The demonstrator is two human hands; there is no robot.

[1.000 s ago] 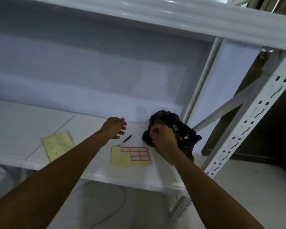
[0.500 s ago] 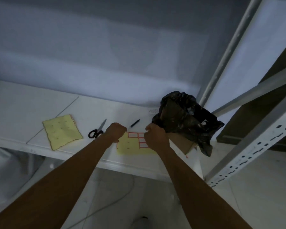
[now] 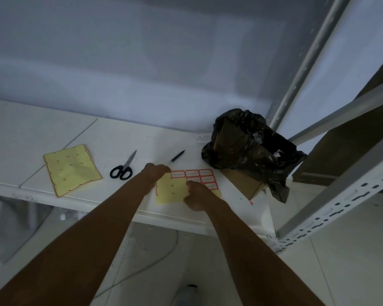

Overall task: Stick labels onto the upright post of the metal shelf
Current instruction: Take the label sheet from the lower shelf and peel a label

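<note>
Peeling of one label from the label sheet (image 3: pixel 171 191), by judgement the step in hand. Left hand (image 3: pixel 156 171) set on the far-left corner of the sheet, fingers curled under; not possible to tell whether pinching the paper or only pressing it down. Right hand (image 3: pixel 196 196) over the near-right part of the sheet, fingers bent, tips at the red-framed labels (image 3: pixel 205 178); again not possible to tell whether already pinching a label or only touching one, the tips being hidden by the hand itself. Best to pin the yellow backing flat with the left hand, to lift only one corner of a label with a nail, then to pull low and slowly, so as not to tear it or fold the glue side onto itself. Better to touch the sticky face at one edge only. Remaining labels in the far-right part of the sheet, just right of the left hand. Upright post (image 3: pixel 332 209) well apart, to the right of both hands, beyond the near-right corner of the shelf board (image 3: pixel 20 138). For sticking, probably wise to choose a plain strip beside the slots, not over them, and to press from one end to the other. Scissors (image 3: pixel 122 168) and pen (image 3: pixel 177 156) near the left hand, not touched.
</note>
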